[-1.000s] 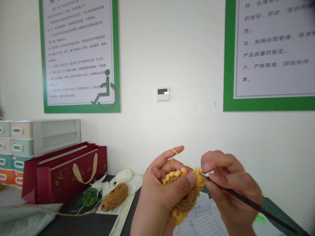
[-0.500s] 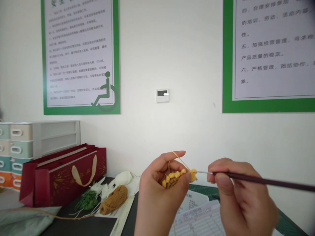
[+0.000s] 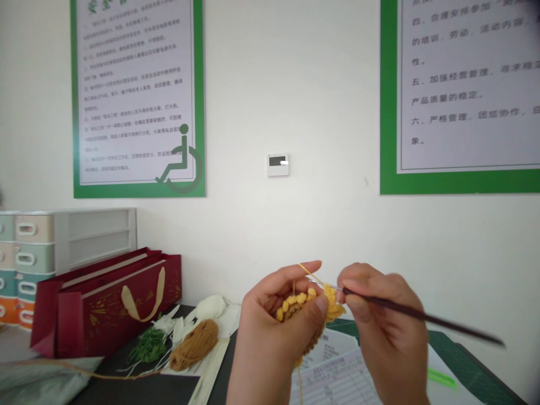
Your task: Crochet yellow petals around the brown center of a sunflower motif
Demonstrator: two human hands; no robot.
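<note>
Through the head camera I have the left hand (image 3: 278, 323) pinching the yellow-and-brown crochet piece (image 3: 333, 308) between thumb and fingers, raised above the counter (image 3: 141, 389) in front of the white wall. Its index finger stretches out to the right, with a strand of yellow yarn (image 3: 312, 275) draped over it and running down to the stitches. My right hand (image 3: 390, 332) pinches the crochet hook (image 3: 426, 315) between thumb and fingers, near where the dark handle meets the metal shaft. That shaft lies across the yellow stitches, its end showing to their left; I can't make out which loop it is in. Below the hands I see printed sheets (image 3: 337, 379) and a green cutting mat (image 3: 470, 363). To the left, a brown yarn skein (image 3: 194, 345) lies beside green yarn (image 3: 147, 346), near a maroon gift bag (image 3: 105, 312).
</note>
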